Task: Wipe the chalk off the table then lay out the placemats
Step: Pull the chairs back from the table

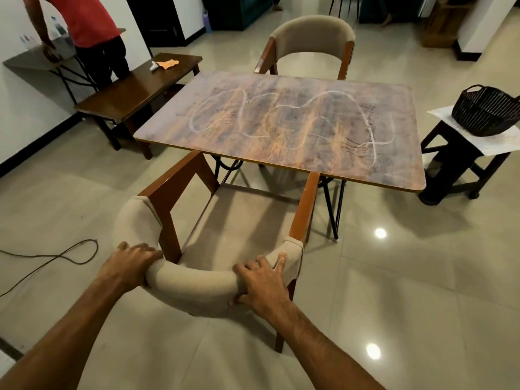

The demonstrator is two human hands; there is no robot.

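White chalk (333, 92) on table (394, 170), beyond chair backrest (197, 282) gripped by left hand (129, 263), right hand (261, 282)

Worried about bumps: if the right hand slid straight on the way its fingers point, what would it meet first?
The right hand would probably meet the chair's wooden armrest first, then the table; depth is unclear.

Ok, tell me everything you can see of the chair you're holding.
The near chair has an orange-brown wooden frame, a beige padded seat and a curved beige backrest. It stands on the tiled floor facing the table, its front at the table's near edge. The left hand and right hand grip the backrest top.
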